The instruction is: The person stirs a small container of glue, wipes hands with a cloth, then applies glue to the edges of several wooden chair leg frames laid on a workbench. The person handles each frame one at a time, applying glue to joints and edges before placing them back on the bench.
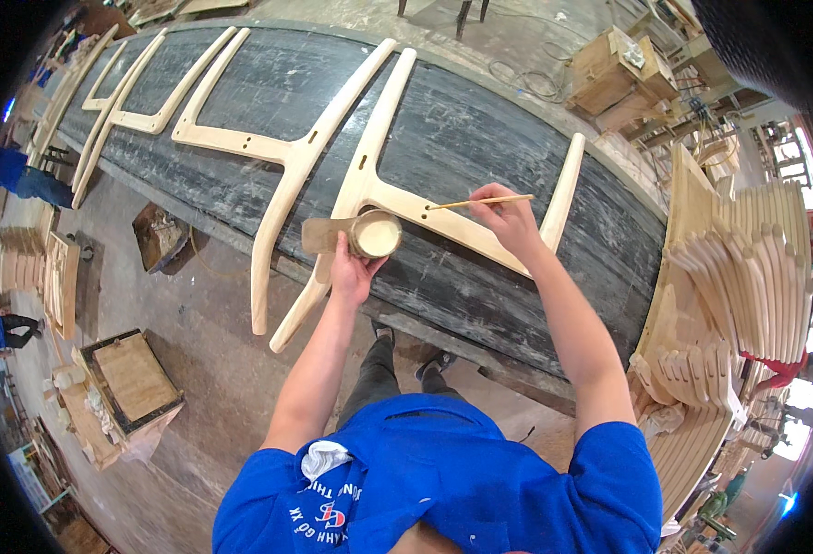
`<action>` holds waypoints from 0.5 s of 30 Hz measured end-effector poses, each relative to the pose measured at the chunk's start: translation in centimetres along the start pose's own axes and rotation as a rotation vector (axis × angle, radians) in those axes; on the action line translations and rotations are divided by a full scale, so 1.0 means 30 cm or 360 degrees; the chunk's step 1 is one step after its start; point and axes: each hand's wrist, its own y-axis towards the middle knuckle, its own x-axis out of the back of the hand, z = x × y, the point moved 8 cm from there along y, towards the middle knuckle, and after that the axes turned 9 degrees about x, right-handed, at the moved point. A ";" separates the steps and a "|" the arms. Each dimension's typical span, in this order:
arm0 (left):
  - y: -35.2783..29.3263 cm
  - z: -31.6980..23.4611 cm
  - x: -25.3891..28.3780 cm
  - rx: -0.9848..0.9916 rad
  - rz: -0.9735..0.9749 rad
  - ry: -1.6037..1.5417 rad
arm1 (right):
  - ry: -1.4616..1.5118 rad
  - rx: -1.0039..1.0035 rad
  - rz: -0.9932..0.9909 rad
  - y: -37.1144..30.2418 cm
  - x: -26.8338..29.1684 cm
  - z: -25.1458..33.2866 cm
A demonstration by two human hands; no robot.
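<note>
My left hand (355, 275) grips a round cup (399, 242) of cream-coloured liquid (376, 236). A flat brown piece (323, 236) juts out from the cup's left side; whether it is part of the cup, I cannot tell. Between the fingers of my right hand (510, 220) is a thin wooden stick (480, 201), its tip close to the small holes in the crossbar of a pale wooden chair frame (466, 226). That frame lies on the dark table (462, 120), one leg sticking out over the near edge. The cup is above that frame, left of the stick.
Another chair frame (268, 146) lies just left, with more frames (152, 120) farther along the table. Stacked curved wooden parts (748, 268) stand at right. A box-like stand (134, 379) and a dark container (160, 238) are on the floor at left. Other people (32, 180) are at far left.
</note>
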 end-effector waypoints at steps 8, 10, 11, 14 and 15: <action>0.013 0.256 -0.272 0.0190 0.0197 0.0242 | 0.0293 -0.0240 -0.0444 -0.232 0.079 -0.033; 0.000 0.326 -0.347 0.0259 0.0261 0.0269 | 0.0647 -0.0451 -0.0633 -0.313 0.125 -0.116; -0.009 0.348 -0.364 0.0268 0.0270 0.0260 | 0.0781 -0.0481 -0.0735 -0.348 0.154 -0.128; -0.030 0.409 -0.409 0.0292 0.0277 0.0241 | 0.1072 -0.0555 -0.0981 -0.475 0.256 -0.146; -0.033 0.426 -0.417 0.0297 0.0263 0.0243 | 0.1134 -0.0523 -0.0996 -0.504 0.280 -0.138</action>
